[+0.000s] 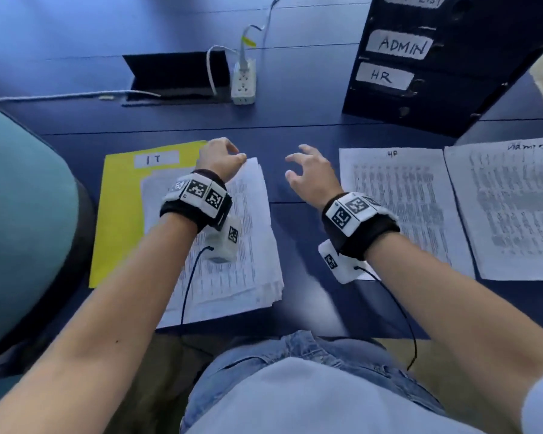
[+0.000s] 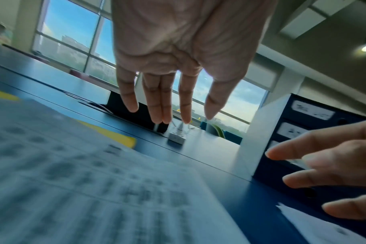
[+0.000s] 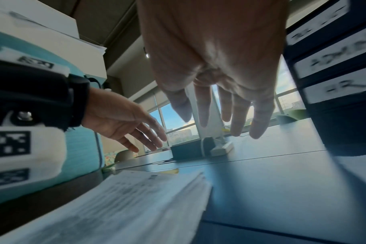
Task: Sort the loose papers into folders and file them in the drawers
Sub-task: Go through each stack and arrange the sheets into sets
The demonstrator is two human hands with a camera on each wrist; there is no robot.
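The paper stack (image 1: pixel 232 245) lies on the open yellow IT folder (image 1: pixel 119 214). The sheets look light, limp and apt to slide; grip the stack by opposite edges. Left hand (image 1: pixel 220 158) and right hand (image 1: pixel 308 173) hover apart, fingers relaxed, holding nothing.

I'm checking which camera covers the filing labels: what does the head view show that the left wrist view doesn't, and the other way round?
Only the head view shows the yellow IT folder's label, the two sheets lying at right, and readable ADMIN and HR drawer labels. Only the left wrist view shows the left hand's straight fingers from below and the windows. Both show the paper stack, the power strip, the drawer unit and the right hand, open.
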